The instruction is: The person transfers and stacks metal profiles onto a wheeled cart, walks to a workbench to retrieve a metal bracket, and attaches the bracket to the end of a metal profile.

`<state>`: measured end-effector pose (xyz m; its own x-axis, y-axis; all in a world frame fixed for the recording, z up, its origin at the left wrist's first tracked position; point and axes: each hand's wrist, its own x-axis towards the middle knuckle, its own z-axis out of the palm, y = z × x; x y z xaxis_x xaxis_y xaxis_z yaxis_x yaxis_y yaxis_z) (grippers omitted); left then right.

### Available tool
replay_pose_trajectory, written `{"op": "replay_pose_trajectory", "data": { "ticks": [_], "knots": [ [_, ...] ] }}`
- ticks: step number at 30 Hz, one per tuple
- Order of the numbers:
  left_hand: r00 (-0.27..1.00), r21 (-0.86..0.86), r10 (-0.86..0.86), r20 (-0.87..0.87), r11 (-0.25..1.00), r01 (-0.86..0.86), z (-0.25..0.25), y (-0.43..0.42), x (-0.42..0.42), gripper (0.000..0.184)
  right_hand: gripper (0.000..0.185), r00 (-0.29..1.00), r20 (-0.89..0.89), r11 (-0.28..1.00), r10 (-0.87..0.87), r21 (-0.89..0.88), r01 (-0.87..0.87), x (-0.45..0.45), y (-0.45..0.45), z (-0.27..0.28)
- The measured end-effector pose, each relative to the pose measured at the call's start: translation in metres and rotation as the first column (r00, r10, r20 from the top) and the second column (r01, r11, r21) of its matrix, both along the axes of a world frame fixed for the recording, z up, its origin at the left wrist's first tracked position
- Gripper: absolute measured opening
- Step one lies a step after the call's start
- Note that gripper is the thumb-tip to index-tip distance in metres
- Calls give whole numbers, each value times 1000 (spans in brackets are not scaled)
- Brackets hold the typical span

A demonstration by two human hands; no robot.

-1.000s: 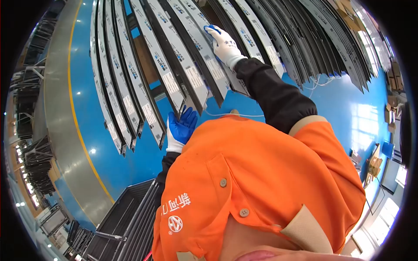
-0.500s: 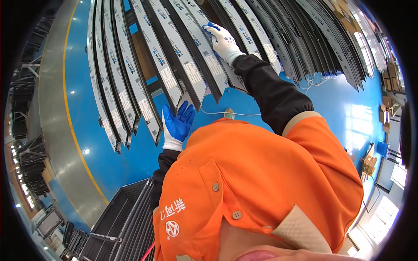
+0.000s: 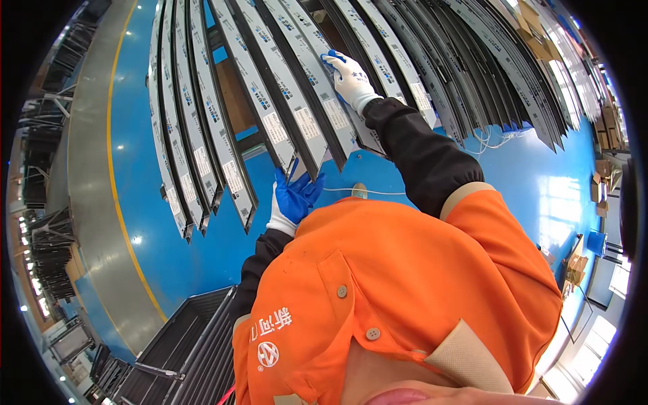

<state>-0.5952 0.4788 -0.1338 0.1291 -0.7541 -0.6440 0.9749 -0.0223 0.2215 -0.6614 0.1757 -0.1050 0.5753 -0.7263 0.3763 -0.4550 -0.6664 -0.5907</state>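
Long grey-and-black metal profiles [image 3: 262, 88], covered in printed film with white labels near their cut ends, lie side by side in front of me. My right hand [image 3: 352, 79], in a white glove with blue fingertips, is closed over the edge of one profile [image 3: 332, 111] partway along its length. Below the cut ends, my left hand [image 3: 295, 201] is open, its blue palm up and its fingers apart. Those fingers are right at the tip of a labelled profile [image 3: 277, 131]; whether they touch it I cannot tell.
More dark profiles [image 3: 466, 67] lie close together on the right. A rack of dark bars [image 3: 196, 337] stands at lower left. A white cord [image 3: 378, 192] runs over the blue floor [image 3: 202, 270]. Cardboard boxes [image 3: 575, 266] are at far right.
My left hand has moved right and up to the profile tips, its fingers staying apart. My right hand keeps its hold on the profile. The whole view has shifted slightly.
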Motion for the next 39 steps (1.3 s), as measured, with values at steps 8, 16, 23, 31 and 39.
{"op": "replay_pose_trajectory", "data": {
  "ticks": [8,16,23,31,39],
  "knots": [
    [1000,-158,5,29,987,0,-34,17,18,54,37,1000,-7,998,4,-61,-5,0,-5,-2],
    [1000,-372,17,-6,928,-18,-69,37,33,53,36,1000,-11,999,9,-36,-10,-3,-9,-5],
    [986,-212,149,75,969,-130,-20,28,17,51,39,999,44,994,0,-106,5,-2,-15,-15],
    [997,-508,48,53,861,-15,-67,44,34,50,41,947,-4,930,-323,186,318,7,-12,-19],
    [980,-406,106,167,913,-29,-71,42,34,47,62,996,-28,629,-79,774,72,-10,-29,36]
  ]
}}
